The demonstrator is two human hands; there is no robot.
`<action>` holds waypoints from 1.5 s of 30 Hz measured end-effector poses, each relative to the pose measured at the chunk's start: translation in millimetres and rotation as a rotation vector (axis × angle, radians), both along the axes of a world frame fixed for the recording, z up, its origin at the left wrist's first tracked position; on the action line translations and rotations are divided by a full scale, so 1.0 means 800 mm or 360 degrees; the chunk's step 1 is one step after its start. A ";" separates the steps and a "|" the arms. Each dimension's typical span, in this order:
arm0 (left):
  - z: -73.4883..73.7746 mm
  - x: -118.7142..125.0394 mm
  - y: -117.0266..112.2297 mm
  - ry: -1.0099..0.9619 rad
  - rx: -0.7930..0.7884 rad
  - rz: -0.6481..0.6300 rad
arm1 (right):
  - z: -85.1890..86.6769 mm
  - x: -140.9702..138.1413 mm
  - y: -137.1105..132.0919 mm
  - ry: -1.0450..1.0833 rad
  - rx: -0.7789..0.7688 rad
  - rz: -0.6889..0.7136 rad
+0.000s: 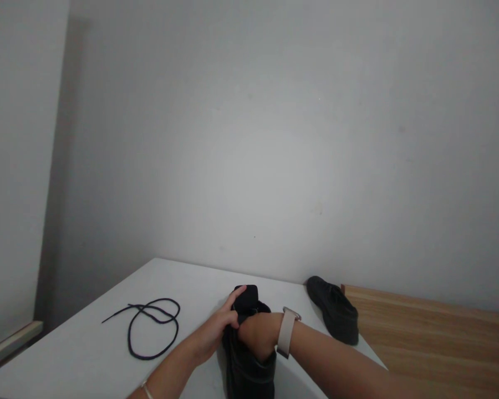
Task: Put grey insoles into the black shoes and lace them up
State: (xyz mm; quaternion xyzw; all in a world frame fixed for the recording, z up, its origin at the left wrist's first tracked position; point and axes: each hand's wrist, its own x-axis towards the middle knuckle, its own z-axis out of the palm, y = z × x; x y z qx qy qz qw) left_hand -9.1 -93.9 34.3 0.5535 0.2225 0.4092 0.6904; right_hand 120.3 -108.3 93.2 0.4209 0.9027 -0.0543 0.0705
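Note:
A black shoe (251,379) stands on the white table in front of me, its heel end towards me and its tongue (246,299) raised. My left hand (218,327) grips the tongue at its left side, with the thumb in front and the index finger along its edge. My right hand (258,334) reaches down into the shoe's opening, and its fingers are hidden inside. On the table to the left lies a loose dark shoelace (153,327), looped over itself.
Another black shoe (335,310) rests near the table's right edge by the wall. The white table (199,282) meets the grey wall (274,166) at the back. A wood-grain surface (436,338) lies beyond the table's right side.

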 end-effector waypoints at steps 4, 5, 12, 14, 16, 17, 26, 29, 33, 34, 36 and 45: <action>0.005 -0.006 -0.003 -0.0149 0.0159 0.0133 | 0.025 0.026 -0.020 0.0432 0.0028 0.0128; 0.006 -0.008 -0.004 -0.0156 0.0190 0.0152 | 0.028 0.034 -0.024 0.0682 0.0117 0.0083; 0.005 -0.004 -0.005 -0.0036 0.0345 0.0179 | -0.028 0.074 -0.036 0.1781 0.0336 -0.0532; -0.001 0.005 -0.008 -0.0020 0.0434 0.0245 | -0.052 0.070 -0.040 0.1866 0.0227 -0.0476; -0.007 0.015 -0.013 0.0001 0.0495 0.0378 | -0.071 0.062 -0.043 0.1949 0.0251 -0.0458; -0.008 0.019 -0.016 0.0020 0.0511 0.0457 | -0.078 0.056 -0.045 0.1996 0.0289 -0.0468; -0.010 0.041 -0.005 0.0358 0.0758 0.0922 | -0.086 0.038 -0.016 0.2185 0.0373 -0.0481; -0.012 0.044 0.001 0.0443 0.0862 0.0972 | -0.088 0.044 -0.003 0.2191 0.0388 -0.0456; 0.001 0.005 0.013 0.0554 0.1039 0.0900 | -0.085 0.060 -0.004 0.2078 0.0273 -0.0448; 0.005 -0.018 0.021 0.0622 0.1103 0.0877 | -0.083 0.065 -0.007 0.2054 0.0235 -0.0463; 0.012 -0.079 0.043 0.0880 0.1262 0.0906 | -0.078 0.075 -0.013 0.2020 0.0191 -0.0503; -0.020 -0.296 0.089 0.2212 0.1178 0.0957 | -0.057 0.071 -0.018 0.2049 0.0271 -0.0451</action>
